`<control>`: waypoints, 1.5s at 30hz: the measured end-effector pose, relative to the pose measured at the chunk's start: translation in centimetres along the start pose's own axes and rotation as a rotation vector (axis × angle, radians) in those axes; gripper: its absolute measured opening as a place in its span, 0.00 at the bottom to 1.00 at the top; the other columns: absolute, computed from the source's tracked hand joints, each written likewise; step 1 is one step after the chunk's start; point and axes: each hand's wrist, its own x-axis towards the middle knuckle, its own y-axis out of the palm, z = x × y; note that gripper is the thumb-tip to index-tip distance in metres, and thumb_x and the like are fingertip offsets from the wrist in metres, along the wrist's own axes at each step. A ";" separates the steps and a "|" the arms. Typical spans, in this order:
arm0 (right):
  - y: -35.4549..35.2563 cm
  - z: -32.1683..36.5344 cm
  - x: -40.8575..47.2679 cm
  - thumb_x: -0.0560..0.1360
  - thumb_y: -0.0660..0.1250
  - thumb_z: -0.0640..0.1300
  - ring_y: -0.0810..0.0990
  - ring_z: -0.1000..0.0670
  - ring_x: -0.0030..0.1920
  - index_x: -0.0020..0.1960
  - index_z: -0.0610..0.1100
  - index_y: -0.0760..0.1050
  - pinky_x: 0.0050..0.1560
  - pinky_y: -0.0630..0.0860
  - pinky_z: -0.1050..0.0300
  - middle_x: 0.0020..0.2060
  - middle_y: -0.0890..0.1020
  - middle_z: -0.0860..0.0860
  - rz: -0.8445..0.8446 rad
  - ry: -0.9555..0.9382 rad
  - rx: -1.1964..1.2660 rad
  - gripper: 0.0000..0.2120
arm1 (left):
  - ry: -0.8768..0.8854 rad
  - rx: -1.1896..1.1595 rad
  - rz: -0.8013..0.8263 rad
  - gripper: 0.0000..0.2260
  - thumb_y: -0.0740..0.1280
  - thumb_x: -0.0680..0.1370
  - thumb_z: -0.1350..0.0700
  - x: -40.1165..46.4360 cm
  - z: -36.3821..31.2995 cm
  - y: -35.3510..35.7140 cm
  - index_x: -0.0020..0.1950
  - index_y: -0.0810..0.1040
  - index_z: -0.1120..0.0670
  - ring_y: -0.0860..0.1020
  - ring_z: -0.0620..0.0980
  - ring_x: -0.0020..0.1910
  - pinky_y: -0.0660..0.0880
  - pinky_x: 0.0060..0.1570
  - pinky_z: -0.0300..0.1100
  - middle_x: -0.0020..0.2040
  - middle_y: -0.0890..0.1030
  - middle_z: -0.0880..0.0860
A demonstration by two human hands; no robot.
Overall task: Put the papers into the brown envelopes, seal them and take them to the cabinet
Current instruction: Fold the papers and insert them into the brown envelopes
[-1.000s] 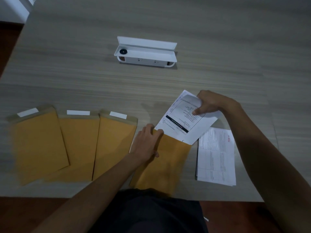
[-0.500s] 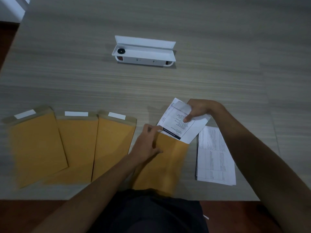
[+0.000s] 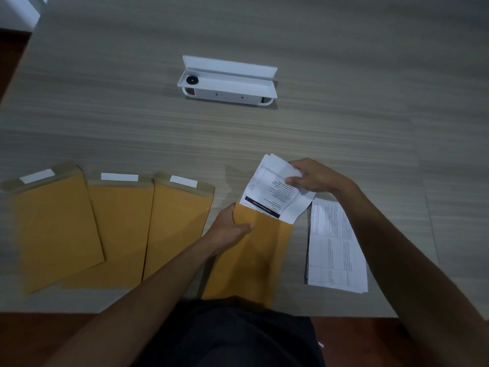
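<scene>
Head view: white printed paper sheets [image 3: 275, 193] sliding lengthwise into open brown paper envelope [image 3: 254, 250].
Right hand [image 3: 313, 177]: pinching sheets' top, pushing toward body.
Left hand [image 3: 231, 227]: gripping envelope mouth.

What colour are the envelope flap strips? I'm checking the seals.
White, on all three flap strips in the head view.
</scene>
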 end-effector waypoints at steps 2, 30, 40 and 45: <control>0.1 0.2 0.0 0.78 0.66 0.45 0.80 0.49 0.48 0.60 0.45 0.77 0.41 0.71 0.59 0.51 0.81 0.51 -0.041 -0.010 -0.025 0.12 | 0.022 -0.017 0.002 0.20 0.73 0.73 0.60 -0.1 0.1 -0.1 0.62 0.73 0.46 0.79 0.43 0.52 0.75 0.42 0.34 0.52 0.80 0.45; 1.0 3.7 -2.0 0.78 0.66 0.44 0.78 0.49 0.50 0.62 0.47 0.76 0.46 0.70 0.57 0.51 0.79 0.52 0.054 -0.077 -0.171 0.13 | 0.078 -0.102 0.043 0.26 0.71 0.74 0.63 -0.5 -0.5 -0.1 0.67 0.71 0.45 0.80 0.44 0.53 0.78 0.45 0.37 0.55 0.81 0.45; 1.8 5.0 -2.3 0.78 0.65 0.42 0.79 0.46 0.49 0.54 0.46 0.76 0.44 0.72 0.55 0.49 0.80 0.48 -0.004 -0.036 -0.266 0.06 | 0.062 -0.133 0.042 0.27 0.72 0.73 0.64 -0.5 -0.7 0.0 0.68 0.71 0.45 0.79 0.44 0.55 0.78 0.51 0.42 0.56 0.81 0.45; 3.0 5.0 -2.6 0.78 0.64 0.43 0.78 0.45 0.50 0.59 0.44 0.74 0.46 0.72 0.55 0.52 0.80 0.46 -0.028 -0.037 -0.340 0.10 | 0.064 -0.113 0.029 0.27 0.72 0.74 0.63 -0.6 -0.7 0.1 0.70 0.70 0.46 0.78 0.44 0.56 0.77 0.51 0.41 0.58 0.80 0.46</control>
